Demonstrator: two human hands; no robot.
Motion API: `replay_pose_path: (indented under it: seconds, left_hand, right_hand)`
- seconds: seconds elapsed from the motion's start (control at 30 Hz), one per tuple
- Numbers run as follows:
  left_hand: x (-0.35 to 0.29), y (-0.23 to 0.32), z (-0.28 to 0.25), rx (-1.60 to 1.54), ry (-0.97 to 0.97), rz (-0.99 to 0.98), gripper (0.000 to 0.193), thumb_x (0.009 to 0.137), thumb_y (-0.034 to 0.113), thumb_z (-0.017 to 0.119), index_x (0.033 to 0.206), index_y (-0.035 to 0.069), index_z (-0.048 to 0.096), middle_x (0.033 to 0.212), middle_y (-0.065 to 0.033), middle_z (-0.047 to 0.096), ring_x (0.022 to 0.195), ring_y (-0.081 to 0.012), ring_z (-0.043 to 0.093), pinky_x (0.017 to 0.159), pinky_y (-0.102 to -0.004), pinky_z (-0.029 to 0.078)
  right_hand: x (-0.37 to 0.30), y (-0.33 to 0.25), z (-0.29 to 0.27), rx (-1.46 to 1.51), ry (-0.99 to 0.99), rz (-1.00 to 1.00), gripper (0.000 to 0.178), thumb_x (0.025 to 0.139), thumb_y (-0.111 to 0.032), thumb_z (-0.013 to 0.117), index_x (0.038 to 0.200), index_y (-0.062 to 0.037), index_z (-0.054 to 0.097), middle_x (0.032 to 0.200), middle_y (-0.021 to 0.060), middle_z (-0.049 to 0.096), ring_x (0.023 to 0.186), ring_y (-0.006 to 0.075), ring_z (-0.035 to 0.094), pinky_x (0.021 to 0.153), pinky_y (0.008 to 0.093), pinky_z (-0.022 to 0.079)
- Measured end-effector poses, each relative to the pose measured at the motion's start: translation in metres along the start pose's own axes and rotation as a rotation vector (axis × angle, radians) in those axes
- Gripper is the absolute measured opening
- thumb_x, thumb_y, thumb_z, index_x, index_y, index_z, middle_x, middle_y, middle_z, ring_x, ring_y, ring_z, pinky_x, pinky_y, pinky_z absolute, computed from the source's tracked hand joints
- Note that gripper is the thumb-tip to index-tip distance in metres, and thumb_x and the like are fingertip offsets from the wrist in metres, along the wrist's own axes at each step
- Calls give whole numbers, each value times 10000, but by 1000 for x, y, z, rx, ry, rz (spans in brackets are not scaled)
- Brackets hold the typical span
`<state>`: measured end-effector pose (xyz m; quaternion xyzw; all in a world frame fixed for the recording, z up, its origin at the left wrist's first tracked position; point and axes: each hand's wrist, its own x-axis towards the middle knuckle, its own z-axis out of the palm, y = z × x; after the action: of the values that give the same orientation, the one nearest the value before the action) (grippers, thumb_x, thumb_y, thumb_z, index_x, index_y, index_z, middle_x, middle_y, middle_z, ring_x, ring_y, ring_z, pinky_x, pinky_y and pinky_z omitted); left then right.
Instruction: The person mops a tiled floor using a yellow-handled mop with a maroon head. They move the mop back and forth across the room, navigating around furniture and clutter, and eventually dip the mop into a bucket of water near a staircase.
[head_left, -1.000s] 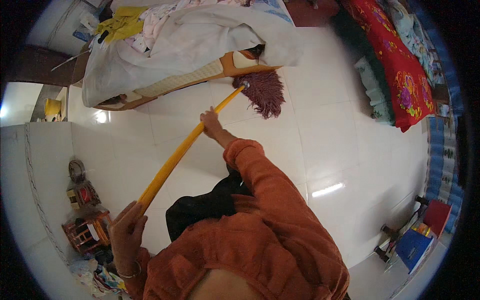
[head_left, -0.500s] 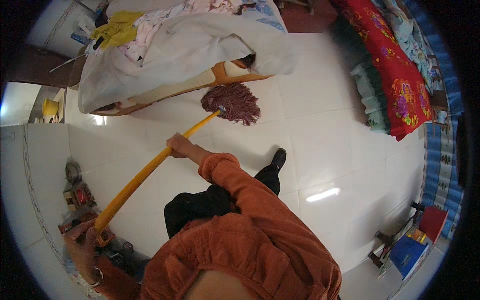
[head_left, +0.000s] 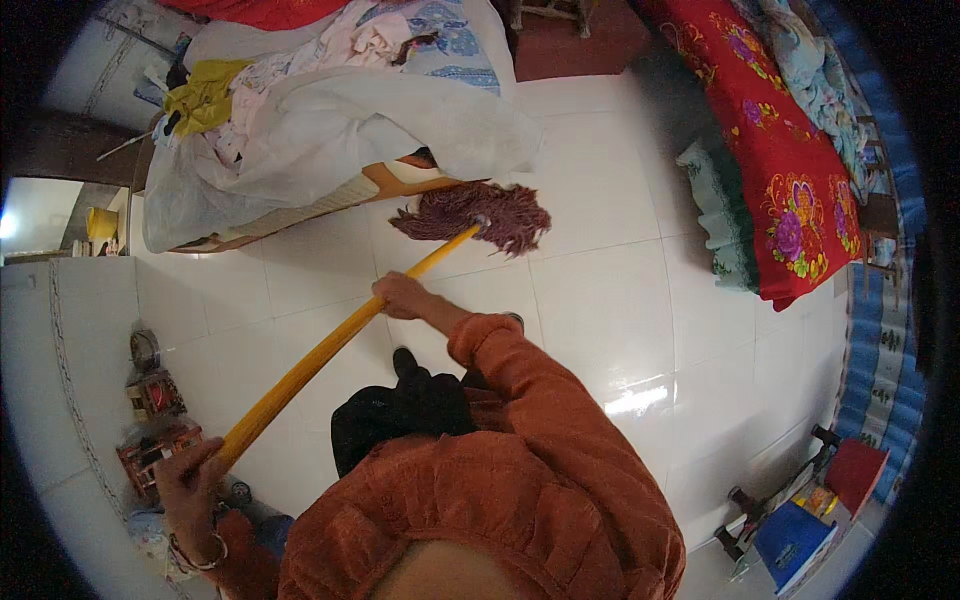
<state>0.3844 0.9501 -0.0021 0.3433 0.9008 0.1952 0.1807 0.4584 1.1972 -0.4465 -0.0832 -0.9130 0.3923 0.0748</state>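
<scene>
A mop with a long yellow handle slants across in front of me. Its brownish-red string head lies spread on the white tiled floor, against the lower edge of the bed at the far left. My left hand is wrapped round the top end of the handle, low at the left, with a bracelet at the wrist. Farther down the shaft, my right hand grips the handle with its fingers closed.
The bed carries a whitish cover and piled clothes. At the right stands another bed with a red flowered cover. Several small items line the left wall. A rack with a blue box sits at the lower right.
The mop head has slid to the right along the bed's edge, and both hands have shifted right with the handle. My feet have changed position.
</scene>
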Motion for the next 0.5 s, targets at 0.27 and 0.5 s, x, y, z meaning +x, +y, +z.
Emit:
replay_pose_path:
  seconds: [0.27,0.5]
  left_hand:
    - [19,105,99,-53,-331,-135,319,732,-3,643,1049,0,608,740,-98,627,580,-87,572,490,-213,481]
    - [33,105,164,-152,-412,332,353,714,-7,646,1062,1,590,1001,-202,604,691,-207,633,551,-274,521]
  right_hand:
    - [-63,103,-79,-191,-26,206,117,756,-74,518,869,-44,508,843,138,550,909,321,531,981,562,232]
    - [-95,152,-92,-124,565,221,247,641,-22,644,788,-51,448,834,145,465,832,364,452,753,447,373]
